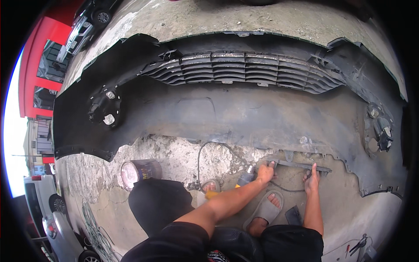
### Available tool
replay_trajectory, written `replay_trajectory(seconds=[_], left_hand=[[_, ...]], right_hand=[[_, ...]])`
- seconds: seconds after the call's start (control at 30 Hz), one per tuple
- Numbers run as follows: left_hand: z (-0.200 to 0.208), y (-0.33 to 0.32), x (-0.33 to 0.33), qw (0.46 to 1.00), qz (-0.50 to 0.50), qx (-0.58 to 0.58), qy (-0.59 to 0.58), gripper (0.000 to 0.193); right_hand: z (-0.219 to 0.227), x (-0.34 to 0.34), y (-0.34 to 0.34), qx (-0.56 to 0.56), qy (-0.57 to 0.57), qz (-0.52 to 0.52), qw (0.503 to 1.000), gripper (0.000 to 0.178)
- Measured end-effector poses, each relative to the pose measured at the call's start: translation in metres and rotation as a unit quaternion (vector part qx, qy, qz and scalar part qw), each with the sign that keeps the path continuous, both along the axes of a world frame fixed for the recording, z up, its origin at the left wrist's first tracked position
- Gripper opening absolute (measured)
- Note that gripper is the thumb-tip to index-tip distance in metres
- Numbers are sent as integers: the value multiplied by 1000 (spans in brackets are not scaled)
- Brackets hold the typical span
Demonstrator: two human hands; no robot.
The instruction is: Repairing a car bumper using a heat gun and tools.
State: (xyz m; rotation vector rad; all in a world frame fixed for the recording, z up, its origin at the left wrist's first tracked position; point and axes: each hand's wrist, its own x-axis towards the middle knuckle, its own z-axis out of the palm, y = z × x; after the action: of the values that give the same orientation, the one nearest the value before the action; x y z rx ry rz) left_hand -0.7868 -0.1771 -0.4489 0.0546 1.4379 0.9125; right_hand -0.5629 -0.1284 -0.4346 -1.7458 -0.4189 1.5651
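Plastic, by the look of it, makes up the narrow dark-grey strip (297,164) that I see from my remote post, spanning crosswise from the left hand to the right hand. My left hand (265,172) is closed in a pinch on its left end, thumb toward the top. My right hand (311,180) is partly curled near the other end, one digit lying up across the strip, though I cannot make out how hard it presses. I judge the piece light and fairly stiff, yet slender enough to flex or crack if twisted mid-span, and dust could make it slippery. I would take hold close to both ends, keeping pressure flat along its length. Just beyond both hands spreads the large black curved bumper cover (262,111), inner side up; whether the strip touches its near edge I cannot tell. Just left of my left hand rests a grey-and-yellow tool with a silvery nozzle (245,178); farther left stands a dark round paint-stained can (150,167). Below my right hand, toward the body, lies a flat black piece (293,215) on rough grey concrete ground (345,209).
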Motion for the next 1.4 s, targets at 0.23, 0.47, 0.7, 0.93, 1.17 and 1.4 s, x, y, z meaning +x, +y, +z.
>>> replay_trajectory(seconds=[0.23, 0.47, 0.7, 0.93, 1.17, 1.4], left_hand=[[6, 8, -5, 998, -12, -31, -44, 45], [3, 7, 0, 996, 18, 24, -90, 44], [0, 0, -5, 995, 16, 40, -85, 38], [0, -3, -13, 998, 10, 2, -65, 45], [15, 5, -3, 993, -106, -49, -11, 52], [41, 17, -37, 957, -287, -28, -28, 48]], right_hand=[[-2, 6, 3, -2, -14, -2, 1000, 44], [-3, 12, 7, -6, -18, 2, 1000, 46], [-1, 0, 8, -2, -26, 0, 1000, 44], [0, -9, 11, 5, -38, -2, 999, 45], [7, 4, 16, -16, -131, -3, 991, 45], [23, -4, 35, -42, -196, -65, 977, 53]])
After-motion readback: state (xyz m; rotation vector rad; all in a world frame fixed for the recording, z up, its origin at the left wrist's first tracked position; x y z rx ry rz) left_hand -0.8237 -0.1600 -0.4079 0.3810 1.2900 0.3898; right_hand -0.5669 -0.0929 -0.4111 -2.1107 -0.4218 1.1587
